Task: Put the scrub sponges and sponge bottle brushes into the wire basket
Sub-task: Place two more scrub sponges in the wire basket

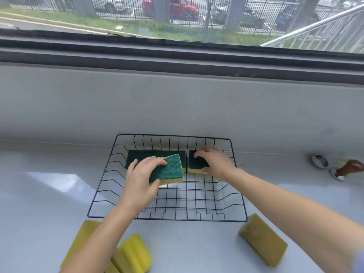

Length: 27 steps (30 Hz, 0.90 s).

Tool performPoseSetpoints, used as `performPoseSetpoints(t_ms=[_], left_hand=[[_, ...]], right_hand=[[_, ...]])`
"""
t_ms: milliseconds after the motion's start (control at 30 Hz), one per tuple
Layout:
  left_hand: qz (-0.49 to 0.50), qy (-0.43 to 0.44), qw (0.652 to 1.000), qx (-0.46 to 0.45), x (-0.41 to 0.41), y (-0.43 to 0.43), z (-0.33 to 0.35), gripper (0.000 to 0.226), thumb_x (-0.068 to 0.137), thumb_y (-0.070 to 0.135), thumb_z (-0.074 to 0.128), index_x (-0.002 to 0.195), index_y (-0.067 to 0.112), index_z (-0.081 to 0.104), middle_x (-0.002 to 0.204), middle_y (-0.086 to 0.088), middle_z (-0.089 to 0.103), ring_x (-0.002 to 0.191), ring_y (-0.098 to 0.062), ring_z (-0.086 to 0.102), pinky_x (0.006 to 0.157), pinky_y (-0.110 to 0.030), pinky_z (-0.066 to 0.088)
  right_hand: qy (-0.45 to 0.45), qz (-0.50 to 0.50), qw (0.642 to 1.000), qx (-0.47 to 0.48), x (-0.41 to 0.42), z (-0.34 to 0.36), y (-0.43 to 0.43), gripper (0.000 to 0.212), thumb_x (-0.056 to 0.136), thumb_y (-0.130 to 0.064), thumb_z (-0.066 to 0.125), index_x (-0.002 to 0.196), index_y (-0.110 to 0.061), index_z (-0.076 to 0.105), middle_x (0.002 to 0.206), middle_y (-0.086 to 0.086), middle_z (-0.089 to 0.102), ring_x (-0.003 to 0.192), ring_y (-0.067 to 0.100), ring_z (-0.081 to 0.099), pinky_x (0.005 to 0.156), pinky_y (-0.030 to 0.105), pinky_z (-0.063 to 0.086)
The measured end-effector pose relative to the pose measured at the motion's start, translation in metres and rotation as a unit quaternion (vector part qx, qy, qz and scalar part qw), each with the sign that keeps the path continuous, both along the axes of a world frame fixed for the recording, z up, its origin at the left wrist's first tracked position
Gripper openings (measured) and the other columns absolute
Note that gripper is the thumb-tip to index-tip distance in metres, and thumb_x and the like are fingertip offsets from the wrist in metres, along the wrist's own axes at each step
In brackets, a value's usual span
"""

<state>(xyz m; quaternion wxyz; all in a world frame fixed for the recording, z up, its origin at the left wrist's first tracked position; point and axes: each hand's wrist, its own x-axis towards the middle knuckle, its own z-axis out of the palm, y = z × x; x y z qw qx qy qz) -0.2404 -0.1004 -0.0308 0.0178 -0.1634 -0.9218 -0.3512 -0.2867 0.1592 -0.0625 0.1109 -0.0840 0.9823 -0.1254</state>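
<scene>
A black wire basket (239, 196) stands on the white counter. My left hand (139, 179) grips a green-and-yellow scrub sponge (171, 169), held tilted above the basket's middle. My right hand (215, 161) rests on another scrub sponge (197, 164) lying green side up at the basket's back right, fingers around its edges. More green sponges (145, 154) lie flat along the back left of the basket. In front of the basket lie yellow sponges: one at the right (264, 239), and several at the left (134, 253), partly hidden under my left forearm.
A wooden-handled metal tamper (346, 170) and a small metal ring (319, 160) sit on the counter at the far right. A grey wall and window ledge rise right behind the basket. White counter (49, 194) stretches to the basket's left.
</scene>
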Motion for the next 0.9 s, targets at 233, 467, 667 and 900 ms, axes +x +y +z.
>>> performPoseSetpoints(t_ms=[233,467,667,900], left_hand=[[-0.02,-0.003,1.0,-0.003,-0.013,0.022,-0.003,0.047,0.072,0.0,0.065,0.113,0.022,0.06,0.123,0.008,0.062,0.125,-0.016,0.049,0.107,-0.047,0.035],[-0.053,0.03,0.998,-0.029,-0.032,0.06,-0.001,0.048,0.073,0.004,0.066,0.114,0.027,0.058,0.122,0.009,0.062,0.119,-0.014,0.052,0.098,-0.041,0.041],[-0.122,0.039,0.99,-0.065,-0.052,0.106,-0.015,0.047,0.075,0.006,0.063,0.115,0.029,0.054,0.121,0.008,0.06,0.118,-0.014,0.05,0.098,-0.037,0.036],[-0.142,0.033,0.985,-0.097,-0.071,0.116,-0.038,0.035,0.082,0.015,0.064,0.116,0.021,0.058,0.145,-0.002,0.044,0.136,-0.022,0.036,0.109,-0.04,0.035]], right_hand=[[-0.014,0.002,0.999,-0.037,0.0,0.005,0.003,0.045,0.084,-0.013,0.062,0.127,-0.025,0.051,0.145,0.008,0.042,0.129,0.03,0.042,0.096,0.041,0.046],[0.064,-0.027,0.952,-0.298,0.017,0.054,0.009,0.026,0.082,-0.042,0.061,0.106,-0.034,0.06,0.11,-0.015,0.066,0.105,-0.002,0.057,0.087,0.022,0.049],[0.088,0.005,0.978,-0.188,0.03,0.039,0.033,0.037,0.072,-0.018,0.074,0.106,-0.023,0.059,0.119,0.0,0.058,0.113,0.018,0.047,0.095,0.032,0.042],[0.071,-0.068,0.986,-0.135,0.022,0.015,0.041,0.037,0.085,-0.016,0.063,0.122,-0.018,0.058,0.139,0.003,0.05,0.127,0.024,0.044,0.101,0.04,0.042]])
